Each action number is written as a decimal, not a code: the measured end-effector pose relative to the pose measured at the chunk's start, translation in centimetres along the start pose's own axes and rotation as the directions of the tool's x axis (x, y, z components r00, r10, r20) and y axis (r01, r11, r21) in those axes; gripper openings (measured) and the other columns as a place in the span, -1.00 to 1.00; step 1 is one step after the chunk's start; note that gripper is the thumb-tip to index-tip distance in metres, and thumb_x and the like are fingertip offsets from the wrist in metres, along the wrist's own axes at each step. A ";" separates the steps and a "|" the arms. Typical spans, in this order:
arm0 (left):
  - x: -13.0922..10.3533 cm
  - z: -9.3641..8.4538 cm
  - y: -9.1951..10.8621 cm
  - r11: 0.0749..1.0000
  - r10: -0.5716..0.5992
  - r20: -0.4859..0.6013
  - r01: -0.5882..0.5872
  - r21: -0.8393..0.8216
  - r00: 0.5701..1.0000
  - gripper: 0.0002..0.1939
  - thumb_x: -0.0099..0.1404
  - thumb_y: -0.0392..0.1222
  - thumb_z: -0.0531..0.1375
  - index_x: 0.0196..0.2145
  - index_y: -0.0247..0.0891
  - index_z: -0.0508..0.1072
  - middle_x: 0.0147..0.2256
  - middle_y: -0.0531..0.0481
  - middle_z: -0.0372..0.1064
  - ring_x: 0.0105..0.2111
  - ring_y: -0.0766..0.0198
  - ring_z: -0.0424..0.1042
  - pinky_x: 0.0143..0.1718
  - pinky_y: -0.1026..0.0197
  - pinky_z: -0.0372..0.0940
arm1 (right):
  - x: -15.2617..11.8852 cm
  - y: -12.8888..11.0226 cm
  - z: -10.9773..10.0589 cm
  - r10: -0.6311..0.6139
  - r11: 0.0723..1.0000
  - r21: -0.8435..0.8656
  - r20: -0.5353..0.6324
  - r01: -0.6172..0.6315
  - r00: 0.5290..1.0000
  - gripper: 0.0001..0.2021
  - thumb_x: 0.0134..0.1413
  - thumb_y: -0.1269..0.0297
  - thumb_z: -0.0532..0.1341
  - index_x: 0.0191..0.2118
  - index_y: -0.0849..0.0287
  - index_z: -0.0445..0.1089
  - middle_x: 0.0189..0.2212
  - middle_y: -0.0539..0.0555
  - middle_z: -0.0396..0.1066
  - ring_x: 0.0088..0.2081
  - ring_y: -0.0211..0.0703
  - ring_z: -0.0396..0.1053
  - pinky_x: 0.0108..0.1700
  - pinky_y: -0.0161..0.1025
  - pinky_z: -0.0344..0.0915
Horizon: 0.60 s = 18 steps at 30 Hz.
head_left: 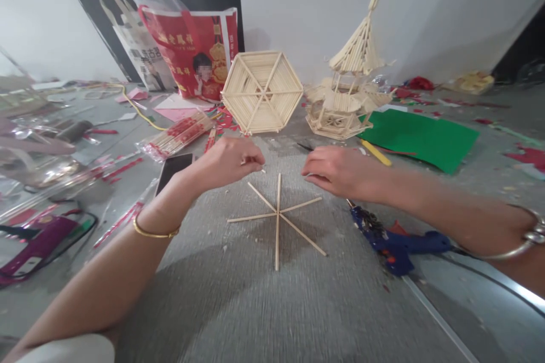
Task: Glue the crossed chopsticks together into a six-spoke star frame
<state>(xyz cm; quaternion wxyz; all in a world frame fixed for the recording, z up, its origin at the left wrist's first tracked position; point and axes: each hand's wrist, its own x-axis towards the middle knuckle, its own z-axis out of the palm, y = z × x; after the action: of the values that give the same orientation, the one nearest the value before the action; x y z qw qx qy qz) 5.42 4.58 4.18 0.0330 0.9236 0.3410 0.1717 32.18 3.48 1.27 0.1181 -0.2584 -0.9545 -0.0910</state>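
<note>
A six-armed star of thin wooden sticks point(278, 213) lies flat on the grey surface, its arms meeting at the centre. Above its far left side, my left hand point(232, 161) is closed in a pinch, with a tiny pale bit showing at the fingertips, too small to name. My right hand point(336, 169) hovers over the far right side with fingers curled together; whatever they hold, if anything, is hidden. A dark pointed tool tip point(305, 147) shows just behind it. The blue glue gun point(389, 241) rests below my right forearm, its nozzle toward the star.
Behind stand a hexagonal stick panel point(263, 92) and a stick pagoda point(351, 79). Green sheet point(421, 136) and a yellow-handled tool point(376, 152) lie right. Packaged sticks point(179, 133), a phone-like dark slab point(174, 170), a purple glue gun point(40, 244) and a red bag point(196, 57) are left.
</note>
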 end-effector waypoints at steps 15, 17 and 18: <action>-0.1 3.8 1.5 0.990 0.133 0.422 -0.142 -0.009 0.897 -0.76 0.18 -0.41 0.14 -0.36 -0.16 0.57 -0.39 0.05 0.45 -0.35 0.31 0.42 -0.30 0.30 0.21 | -0.4 -3.6 2.5 0.005 0.995 0.098 0.196 -0.025 0.981 -0.82 0.20 0.40 0.12 -0.32 0.29 0.46 -0.37 0.15 0.41 -0.30 -0.13 0.33 -0.22 -0.20 0.19; -0.1 4.2 1.4 0.987 0.133 0.430 -0.157 0.020 0.893 -0.75 0.19 -0.41 0.13 -0.35 -0.15 0.57 -0.39 0.04 0.46 -0.34 0.30 0.43 -0.29 0.29 0.21 | -0.2 -3.8 2.7 0.001 0.996 0.088 0.216 -0.020 0.976 -0.84 0.19 0.41 0.13 -0.33 0.29 0.45 -0.37 0.15 0.40 -0.31 -0.14 0.32 -0.23 -0.21 0.19; -0.2 4.4 1.4 0.986 0.135 0.433 -0.163 0.029 0.891 -0.76 0.19 -0.41 0.13 -0.35 -0.15 0.57 -0.39 0.04 0.46 -0.33 0.30 0.43 -0.29 0.29 0.21 | -0.1 -3.9 2.8 -0.006 0.997 0.082 0.221 -0.013 0.975 -0.85 0.19 0.41 0.13 -0.33 0.29 0.45 -0.38 0.14 0.40 -0.31 -0.15 0.32 -0.23 -0.21 0.18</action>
<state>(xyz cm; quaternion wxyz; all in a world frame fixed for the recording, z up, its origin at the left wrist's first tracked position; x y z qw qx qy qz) 7.65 3.70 0.24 0.0642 0.9627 0.2589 -0.0448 29.77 0.79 -1.89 0.0218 -0.2633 -0.9642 -0.0217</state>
